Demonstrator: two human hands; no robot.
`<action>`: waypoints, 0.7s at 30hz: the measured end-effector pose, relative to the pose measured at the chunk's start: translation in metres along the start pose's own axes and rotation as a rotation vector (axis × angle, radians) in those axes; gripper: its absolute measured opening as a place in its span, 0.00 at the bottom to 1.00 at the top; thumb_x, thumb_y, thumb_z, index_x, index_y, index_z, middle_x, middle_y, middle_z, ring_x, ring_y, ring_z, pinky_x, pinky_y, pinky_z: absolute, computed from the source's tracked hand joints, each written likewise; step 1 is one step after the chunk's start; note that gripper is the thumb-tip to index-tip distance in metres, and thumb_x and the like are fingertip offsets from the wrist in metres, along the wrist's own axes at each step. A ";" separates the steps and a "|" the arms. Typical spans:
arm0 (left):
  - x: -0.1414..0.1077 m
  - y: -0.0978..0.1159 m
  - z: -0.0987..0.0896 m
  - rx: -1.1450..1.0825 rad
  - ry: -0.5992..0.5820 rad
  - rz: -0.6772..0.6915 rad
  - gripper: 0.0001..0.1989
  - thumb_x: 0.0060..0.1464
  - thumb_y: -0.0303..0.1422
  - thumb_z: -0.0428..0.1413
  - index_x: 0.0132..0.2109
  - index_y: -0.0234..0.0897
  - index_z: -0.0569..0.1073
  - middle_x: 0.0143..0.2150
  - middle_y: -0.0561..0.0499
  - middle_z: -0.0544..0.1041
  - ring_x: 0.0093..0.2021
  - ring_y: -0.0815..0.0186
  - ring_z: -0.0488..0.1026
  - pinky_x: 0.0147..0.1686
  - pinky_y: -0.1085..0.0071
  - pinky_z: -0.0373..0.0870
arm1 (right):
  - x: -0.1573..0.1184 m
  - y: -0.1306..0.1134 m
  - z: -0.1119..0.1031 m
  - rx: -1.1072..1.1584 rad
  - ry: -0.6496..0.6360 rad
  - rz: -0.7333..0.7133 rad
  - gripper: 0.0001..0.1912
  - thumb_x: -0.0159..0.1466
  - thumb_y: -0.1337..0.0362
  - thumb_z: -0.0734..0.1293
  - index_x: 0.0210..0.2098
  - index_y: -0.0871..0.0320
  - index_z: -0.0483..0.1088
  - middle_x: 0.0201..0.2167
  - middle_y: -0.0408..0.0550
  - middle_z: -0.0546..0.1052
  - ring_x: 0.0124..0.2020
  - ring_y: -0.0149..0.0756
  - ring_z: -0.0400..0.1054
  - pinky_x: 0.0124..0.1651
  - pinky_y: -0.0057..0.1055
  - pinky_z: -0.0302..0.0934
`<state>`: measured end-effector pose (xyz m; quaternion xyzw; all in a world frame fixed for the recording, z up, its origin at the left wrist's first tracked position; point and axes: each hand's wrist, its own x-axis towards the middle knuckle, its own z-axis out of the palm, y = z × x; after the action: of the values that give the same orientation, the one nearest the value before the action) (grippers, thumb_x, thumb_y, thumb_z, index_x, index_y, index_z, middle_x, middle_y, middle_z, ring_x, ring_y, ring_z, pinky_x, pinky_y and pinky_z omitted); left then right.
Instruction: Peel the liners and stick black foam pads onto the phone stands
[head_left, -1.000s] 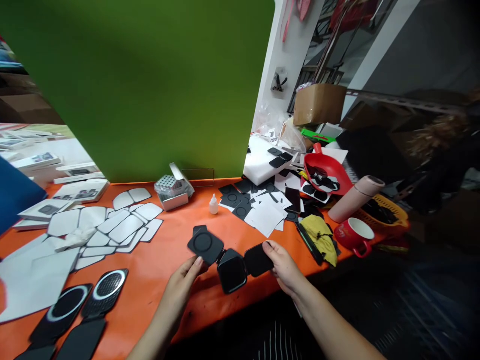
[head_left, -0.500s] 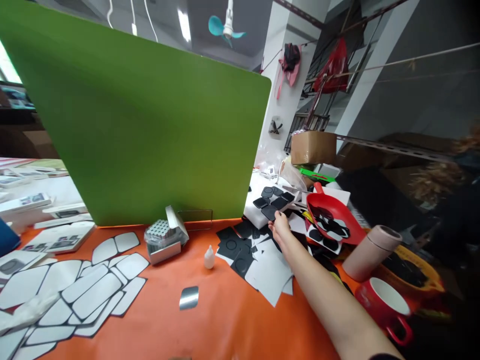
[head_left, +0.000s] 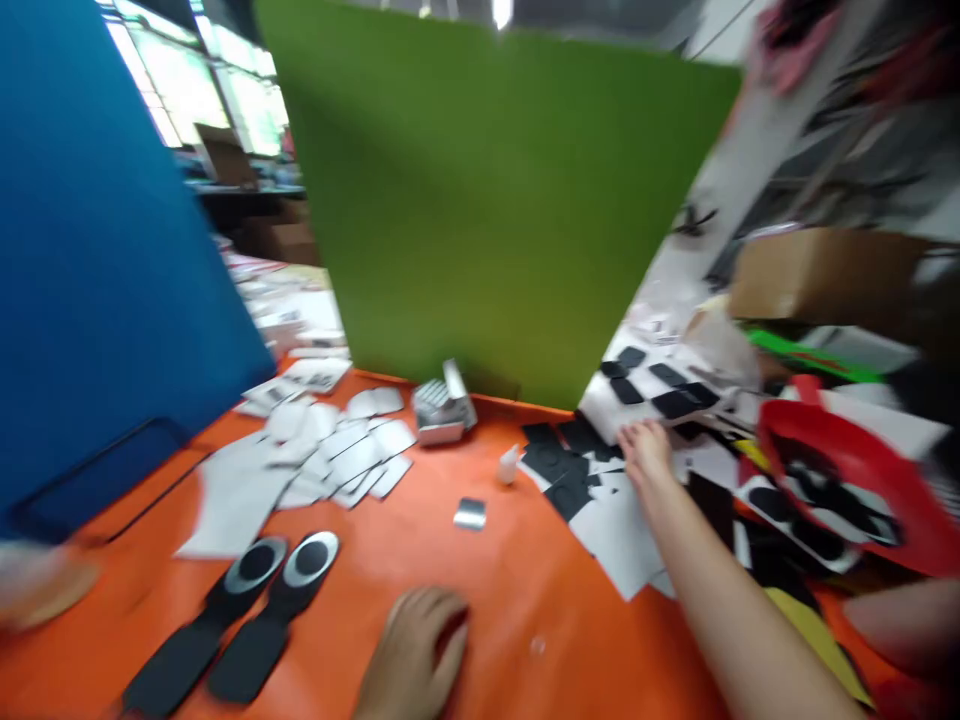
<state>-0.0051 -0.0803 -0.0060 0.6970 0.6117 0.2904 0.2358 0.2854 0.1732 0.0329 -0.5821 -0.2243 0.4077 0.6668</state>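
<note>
My right hand [head_left: 646,450] reaches out to the front edge of a white surface [head_left: 641,412] with several black rounded pieces [head_left: 679,402] lying on it. Its fingers look stretched out, with nothing visible in them, though the view is blurred. Under and in front of it are black sheets [head_left: 568,487] and white paper [head_left: 619,535]. Low in the middle, my left hand [head_left: 416,650] rests loosely curled on the orange tabletop [head_left: 517,590], thumb apart from the fingers. To its left lie two long black pieces with silver-grey rings [head_left: 311,557].
A green panel [head_left: 495,210] stands at the back, a blue panel [head_left: 112,250] at left. A small open box [head_left: 441,415], a white dropper bottle [head_left: 508,465] and a small metal plate [head_left: 470,513] stand or lie mid-table. White cut pieces [head_left: 352,450] are left; a red dustpan [head_left: 915,500] is right.
The view has turned left and down, bringing my left hand and the ringed black pieces into sight. My right hand no longer touches the black piece it was at.
</note>
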 end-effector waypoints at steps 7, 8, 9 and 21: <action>-0.020 -0.010 -0.035 0.209 0.139 0.139 0.13 0.51 0.28 0.48 0.43 0.42 0.72 0.44 0.46 0.73 0.45 0.61 0.68 0.49 0.59 0.62 | -0.124 0.070 -0.082 -0.307 -0.230 -0.138 0.24 0.54 0.59 0.65 0.49 0.51 0.59 0.50 0.44 0.64 0.40 0.31 0.65 0.36 0.24 0.62; -0.027 -0.021 -0.050 0.286 0.182 0.133 0.13 0.51 0.29 0.48 0.43 0.42 0.72 0.44 0.46 0.72 0.46 0.60 0.67 0.49 0.57 0.61 | -0.142 0.080 -0.094 -0.384 -0.268 -0.130 0.23 0.54 0.57 0.64 0.49 0.52 0.59 0.49 0.45 0.66 0.41 0.33 0.65 0.37 0.26 0.62; -0.034 -0.034 -0.067 0.360 0.240 0.071 0.12 0.52 0.31 0.47 0.42 0.41 0.72 0.45 0.45 0.72 0.46 0.59 0.67 0.48 0.59 0.62 | -0.161 0.087 -0.102 -0.446 -0.308 -0.111 0.22 0.56 0.55 0.63 0.48 0.54 0.60 0.47 0.46 0.67 0.42 0.35 0.65 0.39 0.29 0.62; -0.076 -0.112 -0.143 0.582 0.230 -0.525 0.25 0.51 0.44 0.43 0.53 0.35 0.62 0.50 0.41 0.68 0.50 0.54 0.66 0.48 0.59 0.61 | -0.367 0.101 0.066 -0.848 -1.470 -1.062 0.24 0.59 0.50 0.58 0.50 0.56 0.61 0.54 0.51 0.63 0.54 0.45 0.54 0.54 0.44 0.50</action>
<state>-0.1909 -0.1436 0.0117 0.5178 0.8478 0.1112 0.0252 -0.0026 -0.0845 0.0147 -0.1998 -0.9387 0.2019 0.1956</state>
